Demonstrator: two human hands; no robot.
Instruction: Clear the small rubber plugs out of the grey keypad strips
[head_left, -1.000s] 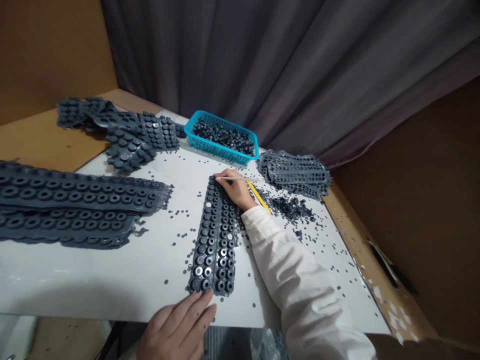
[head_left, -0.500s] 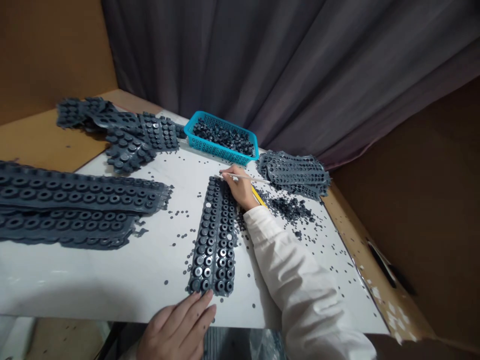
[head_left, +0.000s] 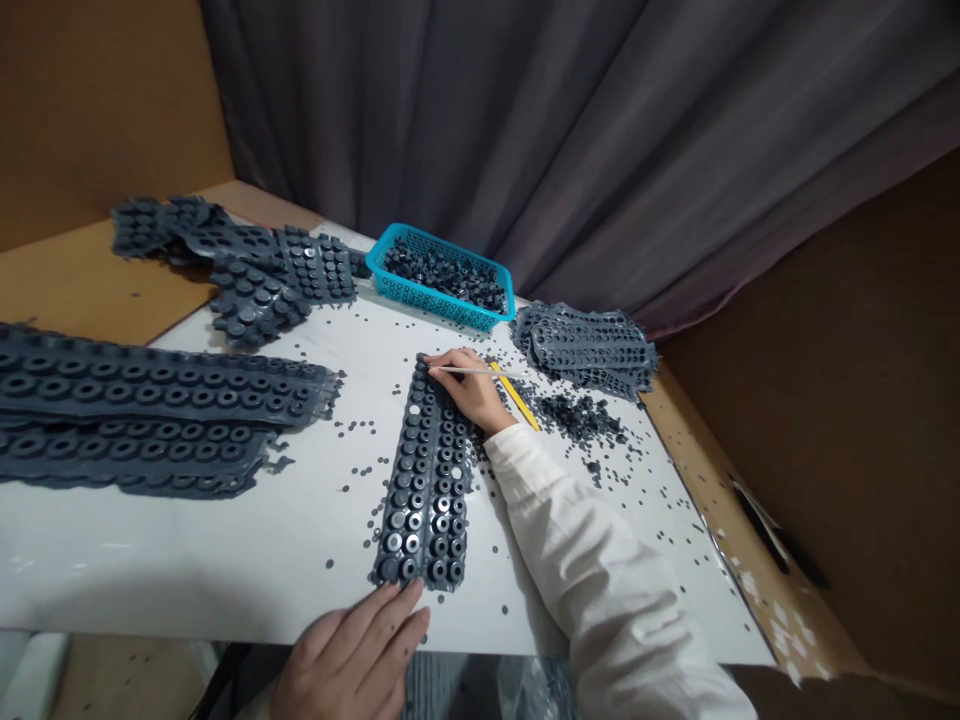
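A white table (head_left: 225, 570) bears stacked grey rubber sheets (head_left: 150, 385), a blue plastic basket (head_left: 427, 298) full of dark pieces, and a central studded rubber strip (head_left: 424, 480). Lower sockets show bright rings; upper rows are mostly dark. The right hand (head_left: 469, 390) pinches a thin white pick (head_left: 480, 371) at the strip's top end. The left hand (head_left: 349, 660) lies open, fingertips (head_left: 412, 592) at its lower end. Loose black discs (head_left: 581, 418) litter the table.

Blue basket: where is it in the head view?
The blue basket sits at the far edge of the white table, between the dark rubber sheets at left and the stacked rubber sheets at right.
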